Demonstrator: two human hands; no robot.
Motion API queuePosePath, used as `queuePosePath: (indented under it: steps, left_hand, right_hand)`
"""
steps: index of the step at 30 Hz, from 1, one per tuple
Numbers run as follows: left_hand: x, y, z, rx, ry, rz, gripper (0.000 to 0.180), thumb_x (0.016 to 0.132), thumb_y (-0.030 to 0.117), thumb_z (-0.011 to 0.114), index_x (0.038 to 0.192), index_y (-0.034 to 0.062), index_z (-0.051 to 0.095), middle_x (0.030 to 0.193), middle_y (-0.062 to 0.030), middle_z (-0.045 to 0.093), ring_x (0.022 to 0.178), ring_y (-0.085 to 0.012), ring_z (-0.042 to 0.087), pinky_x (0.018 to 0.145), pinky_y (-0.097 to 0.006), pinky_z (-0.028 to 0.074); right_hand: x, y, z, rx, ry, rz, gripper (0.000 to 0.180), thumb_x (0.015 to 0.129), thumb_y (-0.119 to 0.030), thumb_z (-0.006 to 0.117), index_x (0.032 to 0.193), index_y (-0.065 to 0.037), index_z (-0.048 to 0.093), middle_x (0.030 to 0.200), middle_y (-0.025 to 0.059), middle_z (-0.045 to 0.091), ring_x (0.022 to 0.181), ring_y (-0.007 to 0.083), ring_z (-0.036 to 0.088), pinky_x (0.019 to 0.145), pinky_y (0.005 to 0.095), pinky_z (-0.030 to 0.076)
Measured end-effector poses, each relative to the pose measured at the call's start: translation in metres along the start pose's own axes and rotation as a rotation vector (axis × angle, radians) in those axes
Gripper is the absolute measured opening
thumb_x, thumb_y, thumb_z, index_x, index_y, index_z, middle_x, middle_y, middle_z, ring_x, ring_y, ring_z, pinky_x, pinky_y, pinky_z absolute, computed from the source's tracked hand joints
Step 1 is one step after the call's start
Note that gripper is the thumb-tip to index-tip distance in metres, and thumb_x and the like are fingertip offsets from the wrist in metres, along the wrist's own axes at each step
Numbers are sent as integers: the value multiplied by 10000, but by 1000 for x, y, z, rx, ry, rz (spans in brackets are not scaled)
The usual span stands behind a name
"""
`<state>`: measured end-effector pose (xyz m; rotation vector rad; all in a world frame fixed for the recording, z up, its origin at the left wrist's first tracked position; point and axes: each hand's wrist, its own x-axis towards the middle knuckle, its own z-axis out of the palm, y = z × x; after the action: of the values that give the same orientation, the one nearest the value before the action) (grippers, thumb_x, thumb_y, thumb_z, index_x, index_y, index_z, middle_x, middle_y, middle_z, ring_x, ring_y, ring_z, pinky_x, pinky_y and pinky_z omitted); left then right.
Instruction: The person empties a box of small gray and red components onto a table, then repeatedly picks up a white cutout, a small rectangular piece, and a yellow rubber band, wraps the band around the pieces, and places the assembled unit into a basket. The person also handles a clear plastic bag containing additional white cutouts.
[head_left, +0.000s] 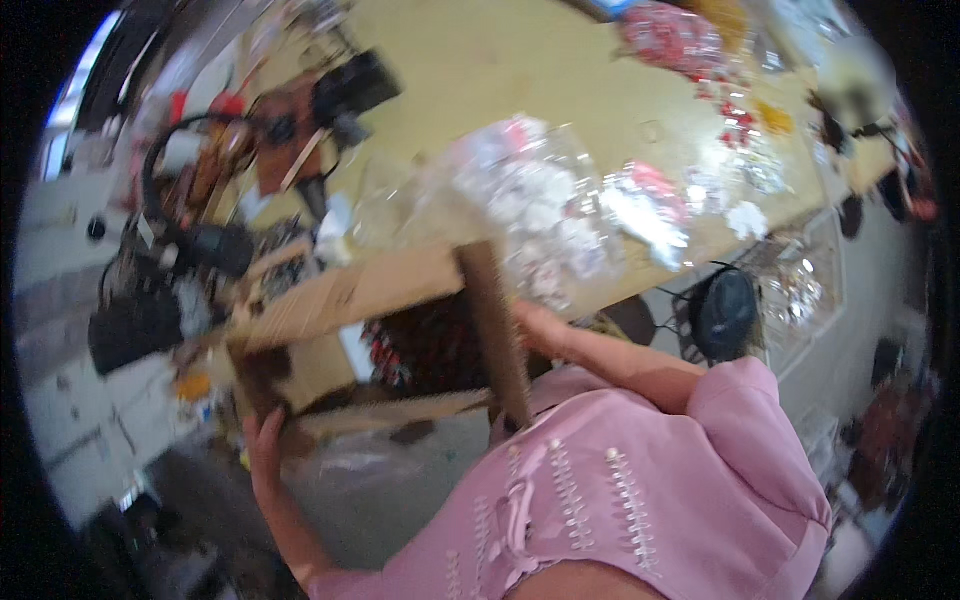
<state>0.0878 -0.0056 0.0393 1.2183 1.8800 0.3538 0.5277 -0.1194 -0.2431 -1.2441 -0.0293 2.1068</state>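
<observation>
An open cardboard box (360, 290) is held between my two hands at the table's near edge. Its walls and flaps stand up, and small dark and red pieces (405, 355) show inside, too blurred to name. My left hand (264, 438) grips the box's near left corner with fingers pressed to the cardboard. Against the outside of the right wall rests my right hand (540, 328), its fingertips hidden behind the cardboard. Just beyond the box lies a clear plastic bag (540, 200) of white and pink pieces.
On the pale yellow table (480, 60) are smaller bags (650, 210) and a red-and-white bundle (672, 38). A black machine with a curved hose (215, 245) stands left of the box. A dark round seat (727, 312) and a wire rack (805, 285) are at right.
</observation>
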Motion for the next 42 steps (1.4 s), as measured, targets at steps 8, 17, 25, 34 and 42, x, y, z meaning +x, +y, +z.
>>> queuePosePath:
  steps: [8, 17, 25, 34, 42]
  left_hand:
    - [-43, 57, 8, -98, -174, 220, 187, 878, 184, 697, 918, 3, 718, 856, 12, 683, 742, -106, 599, 656, -322, 473]
    - [-96, 194, 53, 100, -494, 537, 188, 826, 179, 723, 911, 12, 705, 789, -125, 681, 716, -285, 703, 647, -354, 514]
    - [-128, 361, 103, 560, -546, 492, 124, 805, 88, 703, 892, 1, 693, 767, -139, 655, 691, -313, 678, 632, -384, 515]
    - [-123, 460, 141, 750, -306, 553, 201, 769, 101, 726, 960, 37, 736, 815, -105, 699, 671, -277, 682, 602, -380, 531]
    - [-39, 555, 213, 815, -457, 1185, 96, 748, 38, 728, 827, 59, 677, 680, -97, 603, 562, -329, 605, 516, -386, 464]
  right_hand:
    - [-7, 2, -21, -398, -28, -11, 511, 1053, -452, 455, 1383, -79, 569, 1301, 118, 633, 1107, 304, 604, 953, 500, 483]
    - [-38, -20, -66, -455, 58, -34, 524, 1056, -464, 445, 1406, -88, 551, 1339, 124, 609, 1147, 322, 586, 974, 516, 475]
    - [-19, -73, -107, -438, -55, -40, 536, 1059, -475, 436, 1426, -96, 536, 1373, 130, 588, 1183, 337, 569, 992, 531, 467]
    - [-94, -208, -174, -781, -169, -115, 551, 1063, -487, 426, 1448, -105, 518, 1411, 136, 565, 1224, 355, 551, 1012, 547, 459]
    - [-119, -322, -192, -663, -54, -390, 564, 1066, -498, 417, 1469, -113, 502, 1444, 141, 544, 1260, 370, 535, 1031, 561, 451]
